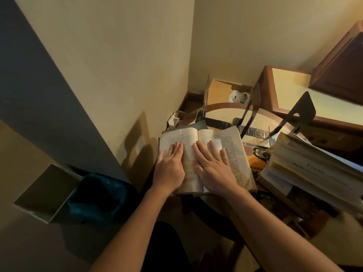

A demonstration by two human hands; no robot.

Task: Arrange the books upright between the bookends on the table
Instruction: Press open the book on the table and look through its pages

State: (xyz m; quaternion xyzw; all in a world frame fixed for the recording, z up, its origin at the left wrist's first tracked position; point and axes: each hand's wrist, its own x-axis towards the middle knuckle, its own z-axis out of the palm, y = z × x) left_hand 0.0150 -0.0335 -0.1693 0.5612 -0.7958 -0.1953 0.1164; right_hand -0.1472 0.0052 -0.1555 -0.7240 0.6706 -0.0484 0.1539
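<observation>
While the bookends [253,110] stand empty, the left hand [170,169] and right hand [215,169] press flat, fingers spread, on an open book [233,152]

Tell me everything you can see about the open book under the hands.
The open book is a paperback with yellowed pages of dense printed text, too small to read. It lies flat, face up, near the round table's left edge, its dark cover edge showing along the top left. The left hand presses palm down on the left page and the right hand spans the gutter and right page. Its right edge overlaps an orange-covered book.
</observation>
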